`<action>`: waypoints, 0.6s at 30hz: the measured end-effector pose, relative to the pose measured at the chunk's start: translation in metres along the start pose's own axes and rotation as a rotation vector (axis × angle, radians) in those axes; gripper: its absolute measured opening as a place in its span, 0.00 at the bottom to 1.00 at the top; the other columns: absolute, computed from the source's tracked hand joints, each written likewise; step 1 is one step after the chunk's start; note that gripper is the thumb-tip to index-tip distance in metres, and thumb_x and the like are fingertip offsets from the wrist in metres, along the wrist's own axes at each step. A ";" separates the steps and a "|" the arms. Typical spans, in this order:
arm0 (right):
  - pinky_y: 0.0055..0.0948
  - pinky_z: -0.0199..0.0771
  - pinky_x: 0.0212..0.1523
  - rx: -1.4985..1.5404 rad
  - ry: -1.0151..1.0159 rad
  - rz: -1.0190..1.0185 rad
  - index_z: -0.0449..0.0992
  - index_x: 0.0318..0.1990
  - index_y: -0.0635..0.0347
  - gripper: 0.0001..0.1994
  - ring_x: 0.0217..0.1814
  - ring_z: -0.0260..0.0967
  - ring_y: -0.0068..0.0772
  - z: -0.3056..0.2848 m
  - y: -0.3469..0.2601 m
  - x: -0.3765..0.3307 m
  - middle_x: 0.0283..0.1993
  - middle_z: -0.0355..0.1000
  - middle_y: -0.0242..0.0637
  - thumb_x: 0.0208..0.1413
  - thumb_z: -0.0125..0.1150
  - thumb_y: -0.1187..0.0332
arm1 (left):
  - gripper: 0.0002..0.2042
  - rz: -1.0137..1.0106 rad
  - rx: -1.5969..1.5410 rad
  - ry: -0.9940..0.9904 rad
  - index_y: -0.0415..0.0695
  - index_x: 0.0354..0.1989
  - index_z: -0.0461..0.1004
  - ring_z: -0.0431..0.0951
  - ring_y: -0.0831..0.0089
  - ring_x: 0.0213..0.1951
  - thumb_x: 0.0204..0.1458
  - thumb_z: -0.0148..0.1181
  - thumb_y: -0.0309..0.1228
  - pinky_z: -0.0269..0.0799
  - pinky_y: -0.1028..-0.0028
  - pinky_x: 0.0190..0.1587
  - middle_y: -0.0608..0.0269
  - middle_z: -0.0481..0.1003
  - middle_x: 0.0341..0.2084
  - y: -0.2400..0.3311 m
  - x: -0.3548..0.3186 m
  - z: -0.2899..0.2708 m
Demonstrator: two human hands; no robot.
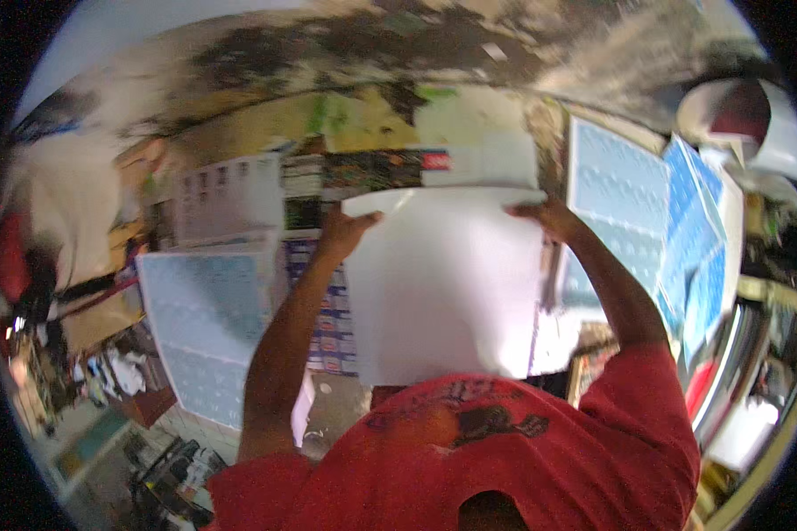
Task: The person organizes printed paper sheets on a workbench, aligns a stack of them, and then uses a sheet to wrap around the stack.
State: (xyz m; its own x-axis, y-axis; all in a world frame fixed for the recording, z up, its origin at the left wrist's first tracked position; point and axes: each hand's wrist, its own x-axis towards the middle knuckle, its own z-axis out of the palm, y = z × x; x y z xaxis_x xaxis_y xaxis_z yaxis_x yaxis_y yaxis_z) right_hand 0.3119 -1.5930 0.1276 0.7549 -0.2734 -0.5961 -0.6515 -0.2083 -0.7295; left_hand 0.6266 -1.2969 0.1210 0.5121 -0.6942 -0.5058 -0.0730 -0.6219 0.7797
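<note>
A large white sheet (443,283) spreads in front of my chest, its lower end reaching down to my red shirt. At its upper left corner my left hand (350,232) pinches the edge, thumb on the near face. The upper right corner is gripped the same way by my right hand (545,218). Both arms are stretched forward, and the fingers behind the sheet are hidden. Partly covered behind it is a purple and white printed sheet (335,310).
Pale blue printed sheets stand on the left (208,336) and on the right (618,195). A creased blue sheet (695,239) lies farther right. Beyond the white sheet is a stained wall (363,44). Cluttered items (173,478) fill the lower left.
</note>
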 end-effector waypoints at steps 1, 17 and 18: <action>0.37 0.69 0.57 0.105 0.063 0.065 0.73 0.60 0.54 0.22 0.58 0.69 0.39 0.011 -0.018 -0.016 0.57 0.73 0.42 0.61 0.60 0.57 | 0.26 -0.028 0.179 0.048 0.37 0.46 0.76 0.79 0.53 0.43 0.47 0.70 0.46 0.73 0.60 0.50 0.45 0.78 0.43 0.012 -0.013 0.003; 0.54 0.43 0.73 -0.392 0.404 -0.302 0.47 0.71 0.68 0.40 0.78 0.36 0.60 0.098 -0.067 -0.045 0.75 0.40 0.61 0.52 0.61 0.78 | 0.44 0.594 0.595 0.233 0.35 0.67 0.57 0.61 0.45 0.66 0.36 0.69 0.24 0.55 0.51 0.68 0.39 0.62 0.63 0.015 -0.059 0.078; 0.55 0.43 0.73 -0.406 0.423 -0.312 0.47 0.71 0.68 0.40 0.78 0.37 0.60 0.100 -0.062 -0.045 0.75 0.40 0.61 0.52 0.61 0.78 | 0.43 0.575 0.618 0.239 0.35 0.67 0.58 0.62 0.45 0.65 0.36 0.69 0.24 0.56 0.50 0.67 0.40 0.63 0.63 0.010 -0.059 0.079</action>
State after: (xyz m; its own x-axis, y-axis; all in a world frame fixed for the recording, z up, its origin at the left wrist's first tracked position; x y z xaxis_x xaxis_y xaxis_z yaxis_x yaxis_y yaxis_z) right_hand 0.3263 -1.4738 0.1661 0.8719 -0.4709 -0.1341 -0.4464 -0.6522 -0.6127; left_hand 0.5280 -1.2909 0.1293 0.4137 -0.9091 0.0487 -0.7900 -0.3319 0.5155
